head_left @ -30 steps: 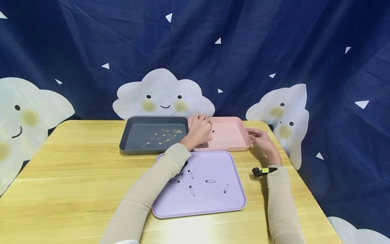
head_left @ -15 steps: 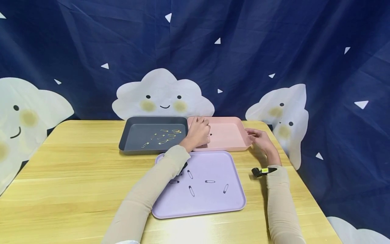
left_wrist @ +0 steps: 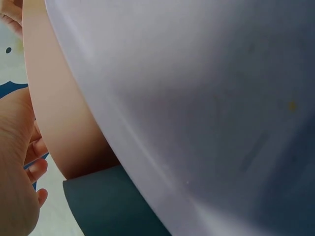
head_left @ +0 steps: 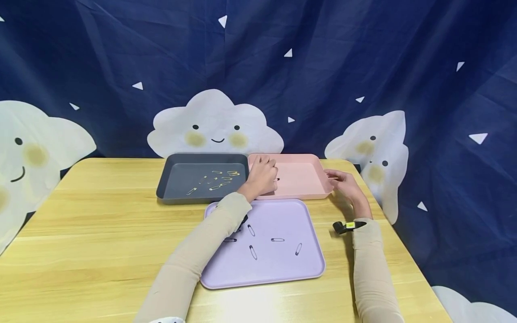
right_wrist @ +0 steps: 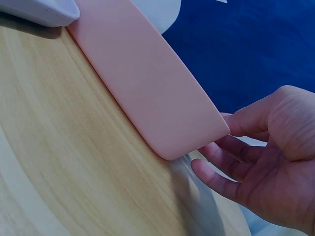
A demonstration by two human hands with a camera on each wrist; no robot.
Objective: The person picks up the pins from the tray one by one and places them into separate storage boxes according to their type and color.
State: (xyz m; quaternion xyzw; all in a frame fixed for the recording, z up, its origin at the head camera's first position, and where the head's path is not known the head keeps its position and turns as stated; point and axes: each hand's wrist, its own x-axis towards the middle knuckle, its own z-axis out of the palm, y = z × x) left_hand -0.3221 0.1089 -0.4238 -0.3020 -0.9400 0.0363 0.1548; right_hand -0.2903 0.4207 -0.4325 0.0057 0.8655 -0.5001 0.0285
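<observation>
In the head view my left hand (head_left: 262,176) reaches over the left part of the pink tray (head_left: 300,172). Its fingers are curled down, with the dark end of a safety pin (head_left: 277,179) sticking out beside them. Most of that pin is hidden by the hand. The left wrist view shows the left hand (left_wrist: 17,157) behind the pink tray's wall (left_wrist: 64,123), the pin out of sight. My right hand (right_wrist: 266,157) has relaxed, bent fingers whose tips touch the outside of the pink tray's right end, by the near corner.
A dark grey tray (head_left: 177,181) with several gold safety pins stands to the left, against the pink tray. In front lies a purple tray (head_left: 278,269) bearing several dark-ended safety pins (head_left: 253,252). Wooden table (head_left: 101,233) extends left; a patterned cloth (head_left: 363,54) hangs behind.
My left hand has lowered slightly and shifted left over the pink tray, the pin moving along with it. A second pin near the tray's front has become hidden. The right hand keeps its place.
</observation>
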